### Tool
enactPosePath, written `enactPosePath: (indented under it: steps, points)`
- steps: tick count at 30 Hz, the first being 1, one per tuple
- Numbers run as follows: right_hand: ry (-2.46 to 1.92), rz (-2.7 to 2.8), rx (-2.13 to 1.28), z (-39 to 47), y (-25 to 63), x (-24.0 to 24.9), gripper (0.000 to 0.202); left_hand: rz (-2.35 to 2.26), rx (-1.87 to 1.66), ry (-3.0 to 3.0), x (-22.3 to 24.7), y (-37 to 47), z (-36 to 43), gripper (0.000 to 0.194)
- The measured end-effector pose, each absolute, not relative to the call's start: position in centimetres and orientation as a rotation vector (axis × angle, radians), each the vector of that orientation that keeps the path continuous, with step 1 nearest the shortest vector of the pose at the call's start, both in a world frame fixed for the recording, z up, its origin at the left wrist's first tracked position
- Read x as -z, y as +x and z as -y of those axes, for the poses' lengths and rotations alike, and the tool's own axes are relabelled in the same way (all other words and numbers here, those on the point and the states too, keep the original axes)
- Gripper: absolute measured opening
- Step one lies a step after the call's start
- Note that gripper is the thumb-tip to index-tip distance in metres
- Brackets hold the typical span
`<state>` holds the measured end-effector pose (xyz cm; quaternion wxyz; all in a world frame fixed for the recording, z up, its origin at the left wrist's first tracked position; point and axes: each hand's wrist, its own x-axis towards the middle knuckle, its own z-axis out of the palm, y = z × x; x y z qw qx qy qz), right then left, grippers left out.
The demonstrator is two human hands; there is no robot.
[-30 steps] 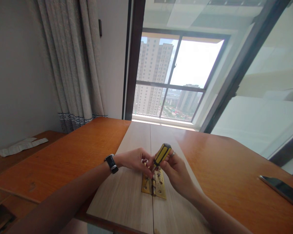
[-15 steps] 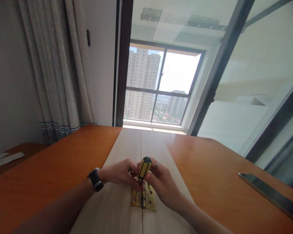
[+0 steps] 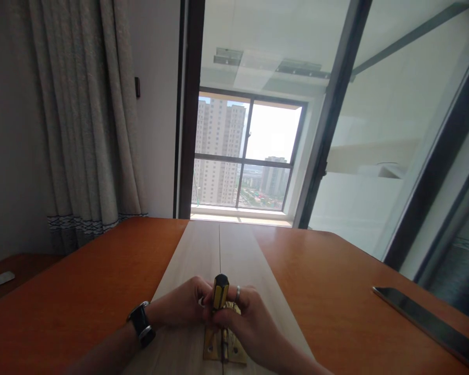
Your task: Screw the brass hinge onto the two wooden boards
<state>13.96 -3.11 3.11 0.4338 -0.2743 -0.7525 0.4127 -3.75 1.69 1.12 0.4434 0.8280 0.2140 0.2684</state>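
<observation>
My right hand point(image 3: 254, 320), with a ring on one finger, is closed around a screwdriver point(image 3: 220, 292) with a yellow and black handle. The handle stands nearly upright; its tip is hidden behind my fingers. Close against it, my left hand point(image 3: 183, 302) wears a black-strapped watch point(image 3: 141, 324) and has its fingertips pinched together low by the screwdriver. What they grip is hidden. Under both hands a brass hinge point(image 3: 236, 353) lies open across the seam between two pale wood boards, the left board point(image 3: 201, 242) and the right board point(image 3: 240, 245). Screw holes show in its near end.
The boards lie lengthwise on an orange-brown wooden table point(image 3: 305, 276). A long, dark flat object point(image 3: 422, 317) rests on the table at the right. Beyond the far edge are a glass sliding door and a window point(image 3: 271, 130). A grey curtain point(image 3: 86, 130) hangs at the left.
The view has tilted up, so hands and hinge sit lower in it. The screwdriver handle, leaning right before, is now more upright. Both hands remain together at the hinge.
</observation>
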Motion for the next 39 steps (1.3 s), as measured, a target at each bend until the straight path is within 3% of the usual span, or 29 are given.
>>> enactPosePath:
  steps: [6,11,15,25,30,39]
  points:
    - [-0.650,1.919,-1.057,3.2,14.1,-3.3,0.014,-0.511,-0.680,1.938,-1.1,-3.8,-1.5,0.031]
    - [-0.723,1.846,-0.866,2.5,14.2,-2.7,0.011,-0.598,-0.703,1.801,-0.6,-3.6,-1.4,0.028]
    - [-0.719,1.670,-0.899,1.8,14.3,-2.0,0.025,-0.578,-0.698,1.789,-0.9,-3.5,-1.3,0.029]
    - [-0.682,1.883,-0.863,2.9,14.6,-3.5,0.004,-0.543,-0.697,1.779,-0.5,-3.5,-1.5,0.035]
    - [-0.605,1.940,-0.999,3.2,14.6,-4.3,0.014,-0.535,-0.691,1.801,-0.1,-3.6,-1.7,0.033]
    - [-0.619,1.800,-0.947,2.3,14.5,-3.3,0.006,-0.573,-0.712,1.752,0.0,-3.7,-1.8,0.034]
